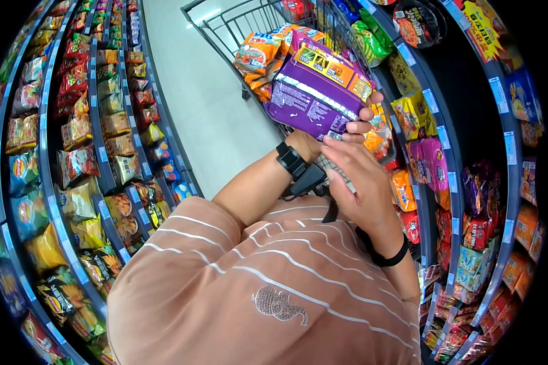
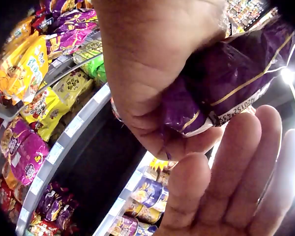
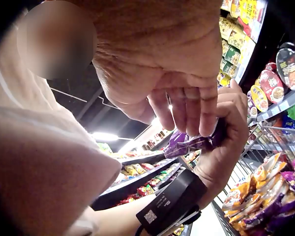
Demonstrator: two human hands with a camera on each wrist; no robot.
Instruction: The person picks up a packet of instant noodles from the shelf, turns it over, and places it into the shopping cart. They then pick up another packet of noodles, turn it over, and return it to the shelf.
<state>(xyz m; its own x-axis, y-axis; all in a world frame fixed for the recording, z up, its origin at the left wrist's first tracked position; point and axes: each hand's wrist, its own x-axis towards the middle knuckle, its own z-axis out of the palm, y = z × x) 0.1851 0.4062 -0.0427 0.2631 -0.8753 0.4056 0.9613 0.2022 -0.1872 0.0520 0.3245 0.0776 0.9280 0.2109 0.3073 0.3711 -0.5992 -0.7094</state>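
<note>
A purple instant noodle pack (image 1: 323, 100) is tilted in front of me in the head view, its printed back with a yellow panel facing up. My left hand (image 1: 305, 145) holds it from below, the fingertips curling over its right edge. In the left wrist view that hand (image 2: 142, 64) grips the bunched purple wrapper, and part of a barcode shows. My right hand (image 1: 368, 182) is at the pack's lower corner with its fingers loosely extended. The right wrist view has these fingers (image 3: 189, 105) overlapping the wrapper, the palm partly in shadow.
A wire shopping cart (image 1: 220, 50) stands just ahead, with orange noodle packs (image 1: 259, 52) and purple ones inside, partly behind the held pack. Shelves of bagged snacks (image 1: 76, 164) line the left. At right, close by, shelves hold bags (image 1: 413, 112) and bowl noodles (image 1: 419, 24).
</note>
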